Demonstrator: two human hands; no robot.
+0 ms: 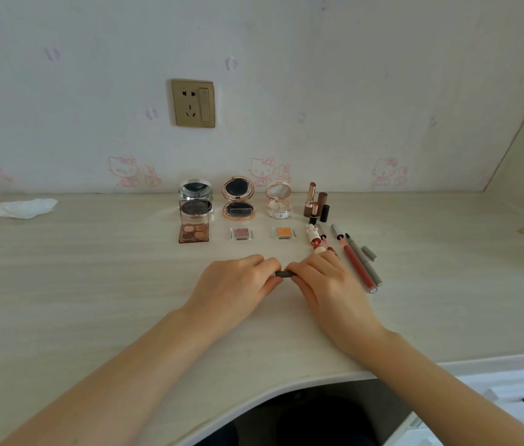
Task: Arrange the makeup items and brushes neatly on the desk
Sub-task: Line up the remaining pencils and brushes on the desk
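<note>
Left hand [238, 281] and right hand [325, 281] meeting mid-desk [93, 284], fingers of both curled round one small dark tube [283, 273], mostly hidden. Behind, toward the back edge: open compacts [239, 197], eyeshadow palette [194, 225], lipsticks [316, 202]. Pencils [358, 262] just right of the right hand.

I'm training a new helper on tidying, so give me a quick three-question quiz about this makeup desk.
1. True or false: both hands grip one small dark item.
2. How many round compacts stand open by the wall?
3. The orange pan lies: A) left of the pink pan, B) right of it, C) on the tissue.

Key:
1. True: the left hand and right hand hold the dark item between them.
2. Three: silver compact, rose-gold compact, white compact.
3. B: the orange pan is right of the pink pan; the tissue lies far left.
</note>
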